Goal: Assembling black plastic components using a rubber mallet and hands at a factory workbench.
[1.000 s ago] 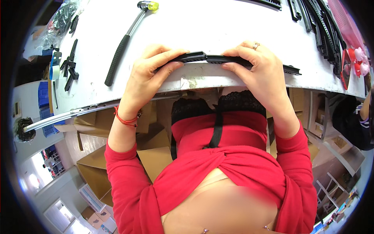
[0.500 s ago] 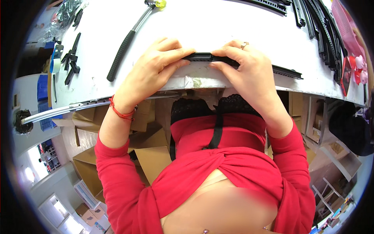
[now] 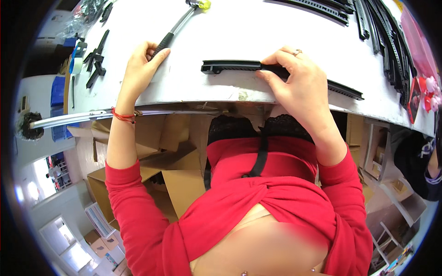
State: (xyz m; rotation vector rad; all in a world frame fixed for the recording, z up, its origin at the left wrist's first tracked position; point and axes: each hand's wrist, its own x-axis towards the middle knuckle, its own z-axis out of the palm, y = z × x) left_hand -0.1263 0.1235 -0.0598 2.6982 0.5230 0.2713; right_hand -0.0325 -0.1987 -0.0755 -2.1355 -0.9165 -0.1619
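A long black slotted plastic strip lies near the front edge of the white table. My right hand, with a ring on it, pinches the strip about its middle between thumb and fingers. One end of the strip sticks out to the left, the other to the right past the palm. Farther left, my left hand is closed around the black textured grip of a mallet. Its metal shaft slants away to a black and yellow head at the far edge of view. The lower end of the grip is hidden by the hand.
Several black strips lie at the right, more at the far side. Black clip-like parts and a tape roll are at the left. A pink basket stands far right. Open cardboard boxes sit below the table.
My left hand has let go of the strip, moved left and taken hold of the mallet's grip. My right hand still holds the strip. The view has shifted slightly.
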